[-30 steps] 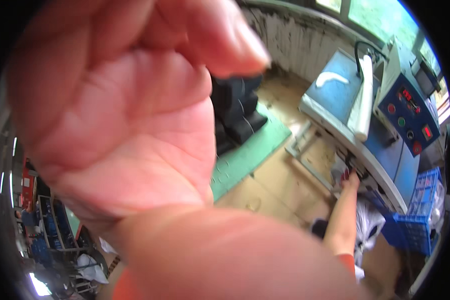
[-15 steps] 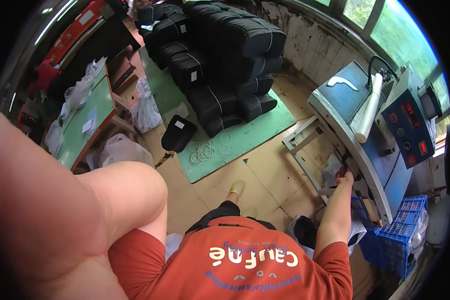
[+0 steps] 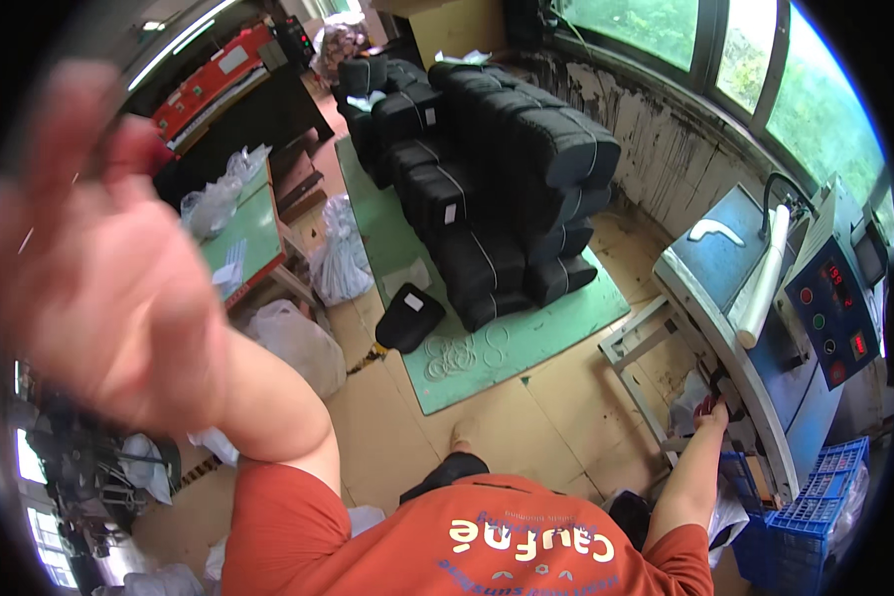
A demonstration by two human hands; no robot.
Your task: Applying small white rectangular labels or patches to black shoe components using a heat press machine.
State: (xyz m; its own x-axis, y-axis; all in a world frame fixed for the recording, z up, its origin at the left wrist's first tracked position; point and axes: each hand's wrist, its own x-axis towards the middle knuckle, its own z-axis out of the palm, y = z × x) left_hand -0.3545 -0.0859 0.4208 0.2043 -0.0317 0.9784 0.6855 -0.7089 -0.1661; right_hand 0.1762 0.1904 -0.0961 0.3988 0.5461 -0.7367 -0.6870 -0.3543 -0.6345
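Note:
My left hand [image 3: 119, 268] is raised close to the camera at the left, blurred, with its fingers apart and nothing visible in them. Low at the right, my right hand [image 3: 710, 410] reaches to the front edge of a blue-topped machine table [image 3: 720, 248]. Its fingers curl at a dark part under that edge; what they hold is too small to make out. On the machine stand a control box [image 3: 826, 310] with lit red digits and a pale roll [image 3: 765, 283]. A white curved piece [image 3: 715, 231] lies on the blue top.
Strapped bundles of black pads [image 3: 531, 129] are piled on a green board [image 3: 596, 303]. One black pad [image 3: 409, 318] and several pale rings [image 3: 451, 358] lie at its near end. A blue crate [image 3: 790, 541] stands below the machine. Plastic bags [image 3: 293, 343] sit by a green table [image 3: 253, 233].
My left hand has come into view, its arm swung up at the left. The view has shifted, so the scene sits lower and farther right. My right hand stays at the machine's edge.

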